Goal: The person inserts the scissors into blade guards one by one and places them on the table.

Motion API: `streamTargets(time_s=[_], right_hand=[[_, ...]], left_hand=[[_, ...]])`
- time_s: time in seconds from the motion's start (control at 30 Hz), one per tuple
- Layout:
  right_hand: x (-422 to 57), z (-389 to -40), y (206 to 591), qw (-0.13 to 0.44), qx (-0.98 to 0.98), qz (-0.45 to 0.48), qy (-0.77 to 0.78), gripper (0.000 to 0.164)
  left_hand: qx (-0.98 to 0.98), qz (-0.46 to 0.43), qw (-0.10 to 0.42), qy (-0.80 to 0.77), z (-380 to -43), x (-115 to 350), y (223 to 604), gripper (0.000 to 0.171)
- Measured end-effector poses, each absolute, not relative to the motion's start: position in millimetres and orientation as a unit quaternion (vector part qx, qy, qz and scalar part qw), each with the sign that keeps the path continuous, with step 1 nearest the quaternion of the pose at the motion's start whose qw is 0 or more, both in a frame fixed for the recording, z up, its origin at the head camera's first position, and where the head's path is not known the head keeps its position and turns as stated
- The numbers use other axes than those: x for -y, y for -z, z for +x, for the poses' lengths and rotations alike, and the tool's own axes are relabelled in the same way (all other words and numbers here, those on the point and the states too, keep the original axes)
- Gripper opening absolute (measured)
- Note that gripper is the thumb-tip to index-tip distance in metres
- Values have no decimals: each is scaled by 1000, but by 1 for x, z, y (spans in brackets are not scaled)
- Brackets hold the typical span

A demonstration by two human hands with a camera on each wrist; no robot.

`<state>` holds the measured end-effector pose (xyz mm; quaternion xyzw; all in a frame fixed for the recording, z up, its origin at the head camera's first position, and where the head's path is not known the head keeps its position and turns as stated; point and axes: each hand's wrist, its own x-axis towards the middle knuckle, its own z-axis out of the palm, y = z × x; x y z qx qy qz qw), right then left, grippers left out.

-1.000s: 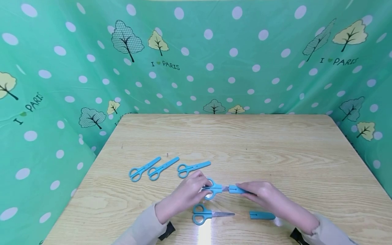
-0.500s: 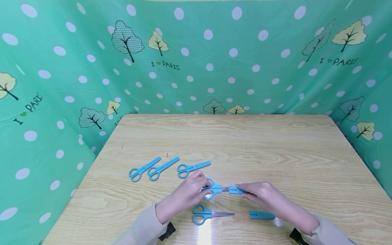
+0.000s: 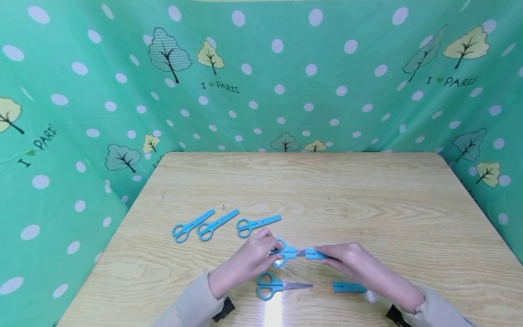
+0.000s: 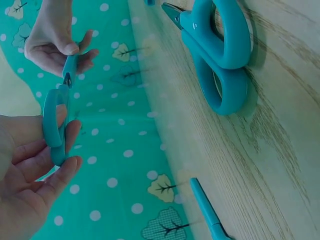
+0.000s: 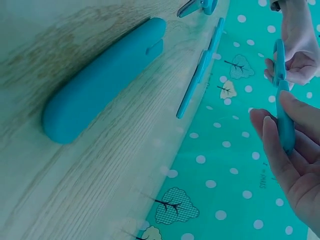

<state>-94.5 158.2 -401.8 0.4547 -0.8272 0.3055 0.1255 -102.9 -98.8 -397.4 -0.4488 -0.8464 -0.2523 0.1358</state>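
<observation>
My left hand grips a pair of blue-handled scissors by the finger loops, blades pointing right. With thumb and fingers, my right hand pinches a blue blade sheath. The blade tips meet the sheath's mouth, and a short stretch of metal shows between handle and sheath. Both wrist views show scissors and sheath in line between the hands. Nearer the person lies a second, uncovered pair of scissors, blades to the right. Beside the right forearm rests another blue sheath.
Behind and left of the hands lie three sheathed scissors: one far left, one beside it, and one close behind the left hand. The wooden table ends at a green dotted cloth.
</observation>
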Motion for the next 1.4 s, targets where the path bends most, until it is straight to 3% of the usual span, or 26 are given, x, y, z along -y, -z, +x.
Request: streamTargets(time_s=[0.27, 0.87, 1.13, 1.4], right_hand=[[-147, -97, 401, 184, 785, 501, -316, 19], [-147, -104, 403, 147, 799, 478, -334, 23], [-150, -105, 406, 148, 821, 454, -314, 23], [-159, -108, 405, 152, 842, 423, -299, 28]], left_hand=[[845, -453, 101, 264, -101, 91, 397, 13], [859, -437, 109, 242, -104, 90, 395, 15], [864, -428, 127, 230, -106, 92, 402, 16], [876, -409, 112, 230, -113, 98, 408, 15]])
